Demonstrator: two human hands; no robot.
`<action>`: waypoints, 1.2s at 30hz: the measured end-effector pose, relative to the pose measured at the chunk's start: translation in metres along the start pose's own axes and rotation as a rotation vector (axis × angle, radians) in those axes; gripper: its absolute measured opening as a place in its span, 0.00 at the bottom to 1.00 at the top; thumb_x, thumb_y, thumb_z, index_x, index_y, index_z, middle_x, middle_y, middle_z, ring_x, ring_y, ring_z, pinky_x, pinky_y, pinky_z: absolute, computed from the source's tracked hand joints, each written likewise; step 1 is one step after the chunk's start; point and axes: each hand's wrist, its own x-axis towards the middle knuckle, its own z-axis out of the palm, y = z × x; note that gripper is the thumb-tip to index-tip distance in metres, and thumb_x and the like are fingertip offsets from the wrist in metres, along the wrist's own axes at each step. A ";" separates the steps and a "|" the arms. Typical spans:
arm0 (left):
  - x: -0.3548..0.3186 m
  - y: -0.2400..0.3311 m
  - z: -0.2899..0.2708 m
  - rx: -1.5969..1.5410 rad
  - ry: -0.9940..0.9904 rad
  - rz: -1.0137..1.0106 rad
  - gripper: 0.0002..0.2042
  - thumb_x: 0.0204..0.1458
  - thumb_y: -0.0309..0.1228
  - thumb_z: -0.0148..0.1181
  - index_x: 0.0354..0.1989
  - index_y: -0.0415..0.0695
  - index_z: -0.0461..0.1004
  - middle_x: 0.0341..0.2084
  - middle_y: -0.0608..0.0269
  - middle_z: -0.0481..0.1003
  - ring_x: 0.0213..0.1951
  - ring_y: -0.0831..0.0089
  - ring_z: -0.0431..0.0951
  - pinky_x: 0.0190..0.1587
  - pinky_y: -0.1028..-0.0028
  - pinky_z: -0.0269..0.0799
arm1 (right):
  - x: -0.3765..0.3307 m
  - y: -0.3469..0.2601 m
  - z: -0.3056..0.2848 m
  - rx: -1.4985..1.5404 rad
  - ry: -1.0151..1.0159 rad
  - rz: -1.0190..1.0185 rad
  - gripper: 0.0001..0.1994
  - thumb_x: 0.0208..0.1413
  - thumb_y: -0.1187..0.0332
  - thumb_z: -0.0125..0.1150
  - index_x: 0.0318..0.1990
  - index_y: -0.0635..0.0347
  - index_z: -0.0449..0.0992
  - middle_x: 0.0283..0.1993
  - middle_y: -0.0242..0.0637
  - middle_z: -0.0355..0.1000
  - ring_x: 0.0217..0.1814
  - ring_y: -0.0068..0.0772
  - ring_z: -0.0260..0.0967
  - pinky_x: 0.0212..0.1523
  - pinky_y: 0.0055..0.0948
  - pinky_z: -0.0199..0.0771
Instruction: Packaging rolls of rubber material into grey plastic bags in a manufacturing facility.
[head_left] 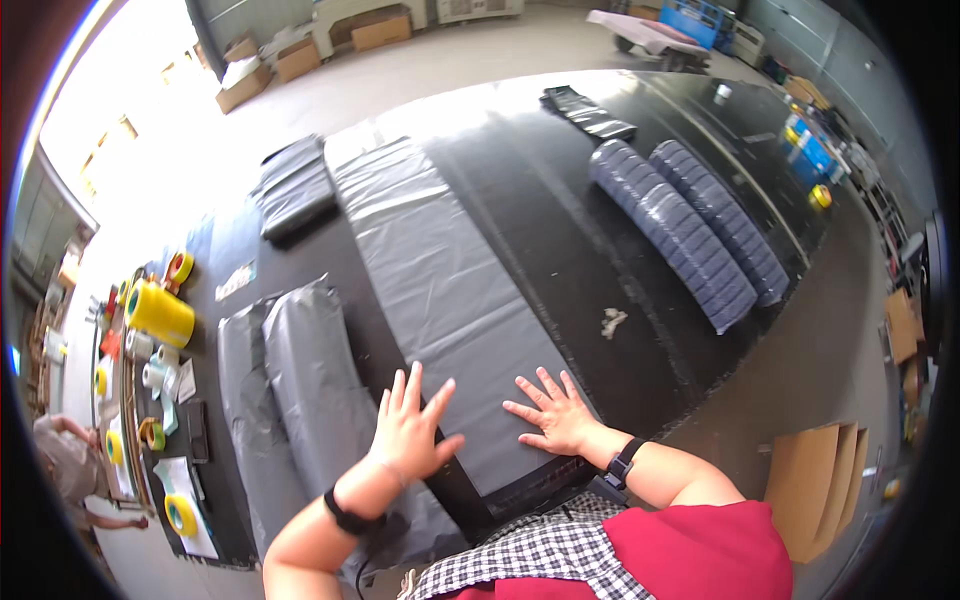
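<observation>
A long grey plastic sheet (450,290) lies flat across the black table (520,220), running from my front edge to the far side with light creases. My left hand (408,428) is open with fingers spread, at the sheet's left edge. Over the sheet's right edge my right hand (556,415) is open too, its fingers fanned out. Whether either palm presses on the sheet or hovers just above it, I cannot tell. Beside my left forearm lie long grey wrapped bundles (310,350), partly hidden by my arm.
Two ribbed, plastic-wrapped rolls (680,230) lie at right. Folded dark sheeting (297,185) and a black packet (590,112) sit farther back. Yellow tape rolls (160,313) crowd the left end. Cardboard (815,480) stands at lower right. Another person (75,465) is at far left.
</observation>
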 end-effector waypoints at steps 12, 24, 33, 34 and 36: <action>0.282 0.021 0.084 0.126 0.053 -0.745 0.44 0.50 0.65 0.50 0.73 0.63 0.44 0.73 0.46 0.36 0.72 0.42 0.32 0.70 0.45 0.29 | -0.087 0.194 -0.042 0.176 0.438 0.016 0.35 0.46 0.46 0.66 0.63 0.42 0.67 0.69 0.49 0.54 0.71 0.58 0.47 0.69 0.57 0.47; 0.473 0.023 0.052 0.170 0.565 -0.409 0.36 0.51 0.52 0.61 0.67 0.53 0.59 0.68 0.45 0.51 0.68 0.48 0.50 0.67 0.53 0.48 | -0.052 0.428 -0.147 0.469 0.183 0.690 0.66 0.24 0.50 0.82 0.72 0.58 0.43 0.65 0.58 0.59 0.67 0.54 0.60 0.68 0.38 0.59; 0.279 0.187 0.113 -0.153 0.151 0.214 0.30 0.32 0.46 0.74 0.46 0.48 0.73 0.47 0.55 0.67 0.52 0.53 0.66 0.55 0.56 0.64 | -0.062 0.413 -0.156 0.384 0.156 0.714 0.60 0.27 0.52 0.78 0.69 0.59 0.47 0.60 0.58 0.64 0.61 0.56 0.64 0.63 0.41 0.65; 0.274 0.182 0.121 -0.174 0.212 0.220 0.28 0.33 0.44 0.74 0.44 0.47 0.74 0.47 0.55 0.68 0.52 0.53 0.67 0.55 0.57 0.64 | -0.070 0.402 -0.152 0.355 0.154 0.726 0.60 0.27 0.52 0.78 0.69 0.58 0.46 0.59 0.57 0.64 0.60 0.57 0.65 0.62 0.41 0.66; 0.272 0.174 0.127 -0.236 0.235 0.204 0.24 0.33 0.39 0.75 0.39 0.43 0.74 0.49 0.53 0.69 0.53 0.50 0.68 0.58 0.57 0.65 | -0.095 0.380 -0.141 0.336 0.178 0.704 0.59 0.27 0.53 0.77 0.69 0.57 0.46 0.59 0.58 0.63 0.59 0.58 0.65 0.61 0.42 0.67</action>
